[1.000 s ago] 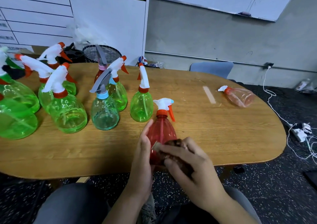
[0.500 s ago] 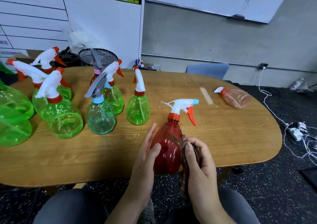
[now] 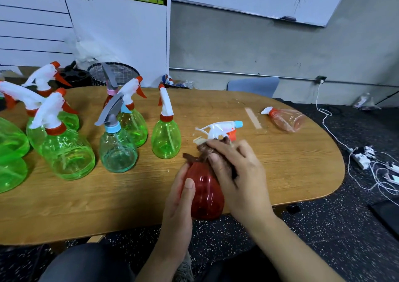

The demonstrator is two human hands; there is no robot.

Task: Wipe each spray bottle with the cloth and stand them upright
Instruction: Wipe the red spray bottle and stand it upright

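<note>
Gripping the red spray bottle [image 3: 205, 193] at the table's [image 3: 280, 173] near edge, the left hand [image 3: 179, 206] curls around its left side, thumb on the front. The right hand [image 3: 235, 173] presses a brown cloth [image 3: 204, 152] against the bottle's neck, fingers bent over it, just under the white trigger head [image 3: 220, 128]. Green spray bottles [image 3: 166, 139] stand upright toward the left end. A pale pink bottle [image 3: 287, 120] lies on its side near the far right edge.
</note>
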